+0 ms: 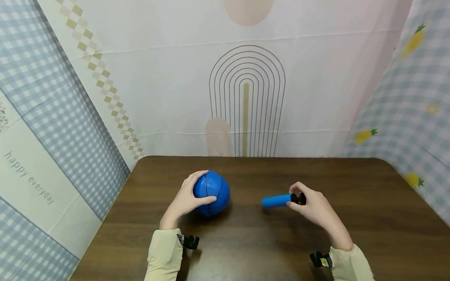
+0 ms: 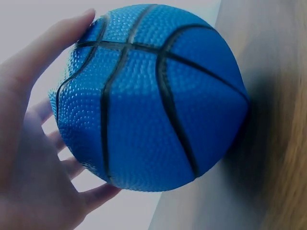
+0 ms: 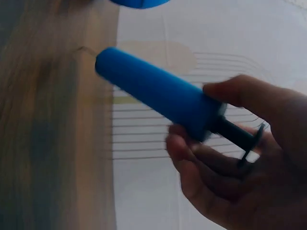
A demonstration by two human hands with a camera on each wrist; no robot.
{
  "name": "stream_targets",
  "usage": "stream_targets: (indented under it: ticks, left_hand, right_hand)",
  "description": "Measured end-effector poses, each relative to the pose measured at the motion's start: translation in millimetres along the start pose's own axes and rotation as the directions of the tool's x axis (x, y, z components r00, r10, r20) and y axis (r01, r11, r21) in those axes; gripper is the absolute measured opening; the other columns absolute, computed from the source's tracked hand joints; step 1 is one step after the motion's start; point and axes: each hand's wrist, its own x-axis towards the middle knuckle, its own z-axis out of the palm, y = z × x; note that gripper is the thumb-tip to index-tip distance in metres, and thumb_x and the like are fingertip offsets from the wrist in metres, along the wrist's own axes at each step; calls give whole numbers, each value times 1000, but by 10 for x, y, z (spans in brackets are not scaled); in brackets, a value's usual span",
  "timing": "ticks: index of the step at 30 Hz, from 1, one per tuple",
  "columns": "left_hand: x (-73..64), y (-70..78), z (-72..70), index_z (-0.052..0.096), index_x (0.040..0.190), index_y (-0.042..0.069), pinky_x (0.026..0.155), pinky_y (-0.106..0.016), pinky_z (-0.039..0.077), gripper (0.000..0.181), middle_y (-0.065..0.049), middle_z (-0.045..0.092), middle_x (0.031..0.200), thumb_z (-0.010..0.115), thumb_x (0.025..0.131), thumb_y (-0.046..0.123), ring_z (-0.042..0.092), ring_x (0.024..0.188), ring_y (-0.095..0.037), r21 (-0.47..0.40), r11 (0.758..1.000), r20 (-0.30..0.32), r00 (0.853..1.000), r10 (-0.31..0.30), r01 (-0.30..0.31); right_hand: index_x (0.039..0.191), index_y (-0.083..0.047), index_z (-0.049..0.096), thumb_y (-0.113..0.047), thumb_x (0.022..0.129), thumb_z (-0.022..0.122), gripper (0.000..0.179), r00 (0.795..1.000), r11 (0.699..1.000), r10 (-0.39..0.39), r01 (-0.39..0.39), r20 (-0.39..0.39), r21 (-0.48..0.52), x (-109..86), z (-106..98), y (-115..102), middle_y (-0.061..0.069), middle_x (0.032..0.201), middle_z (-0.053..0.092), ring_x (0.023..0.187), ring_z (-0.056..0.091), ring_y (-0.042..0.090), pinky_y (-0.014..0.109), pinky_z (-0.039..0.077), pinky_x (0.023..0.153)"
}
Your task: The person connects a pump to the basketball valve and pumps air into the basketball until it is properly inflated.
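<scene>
In the head view, my left hand (image 1: pixel 184 201) grips a small blue basketball (image 1: pixel 215 191) from its left side, thumb toward the near side and fingers over the far side. Black seams and a pebbled skin show on the ball (image 2: pixel 139 110) in the left wrist view; it is at or just above the tabletop. My right hand (image 1: pixel 315 207) holds a blue hand pump (image 1: pixel 276 201) by its black handle end, the tube pointing left toward the ball. In the right wrist view the thumb and fingers pinch the pump (image 3: pixel 148 91), and a thin needle (image 3: pixel 86 49) sticks out of its tip.
A brown wooden table (image 1: pixel 240 260) lies under both hands. Behind it hangs a pale patterned cloth (image 1: pixel 168 96), with blue checked cloths (image 1: pixel 36 83) at the sides. Black wrist cameras (image 1: pixel 190 242) are strapped over the cream sleeves (image 1: pixel 160 260).
</scene>
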Motion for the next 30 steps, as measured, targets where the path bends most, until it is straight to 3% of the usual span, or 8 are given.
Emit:
stream_targets:
  ticks: [4, 7, 15, 26, 30]
  left_hand:
    - [-5, -17, -17, 30, 150, 30, 99, -65, 41, 90, -9, 28, 154, 81, 77, 39, 31, 138, -41, 8, 1000, 30, 999, -20, 20]
    - [-2, -12, -13, 31, 149, 30, 99, -65, 42, 90, -10, 30, 154, 82, 76, 40, 33, 138, -41, 14, 1000, 15, 1000, -13, 13]
    - [-13, -2, 4, 35, 148, 28, 98, -65, 42, 87, -11, 33, 153, 82, 75, 40, 36, 137, -41, 23, 1000, -8, 1000, -2, 2]
    - [-75, -46, 56, 27, 151, 27, 98, -65, 42, 88, -10, 25, 156, 77, 80, 43, 31, 138, -43, -12, 998, 34, 998, -58, 59]
    - [-113, -34, 72, 30, 150, 27, 104, -67, 34, 80, -8, 29, 156, 72, 85, 45, 28, 141, -41, 5, 998, -22, 998, -60, 60]
  right_hand:
    - [107, -11, 58, -21, 86, 72, 27, 992, 999, -38, 41, 117, -26, 4, 35, 114, 6, 88, 65, 72, 54, 15, 32, 42, 65]
    - [108, -11, 59, -19, 85, 73, 28, 982, 997, -55, 64, 182, -47, 10, 77, 175, 5, 86, 65, 70, 53, 14, 32, 43, 64]
    - [107, -8, 59, -11, 81, 77, 32, 960, 995, -23, 49, 280, -88, 33, 210, 248, 8, 94, 65, 81, 57, 18, 39, 49, 73]
    - [105, -7, 57, -6, 80, 76, 32, 947, 996, 22, 8, 321, -93, 7, 317, 348, 7, 93, 59, 82, 52, 20, 39, 47, 73]
    - [113, -4, 56, -12, 81, 77, 38, 944, 998, -1, 21, 330, -56, -47, 320, 362, 11, 104, 62, 92, 58, 24, 45, 50, 81]
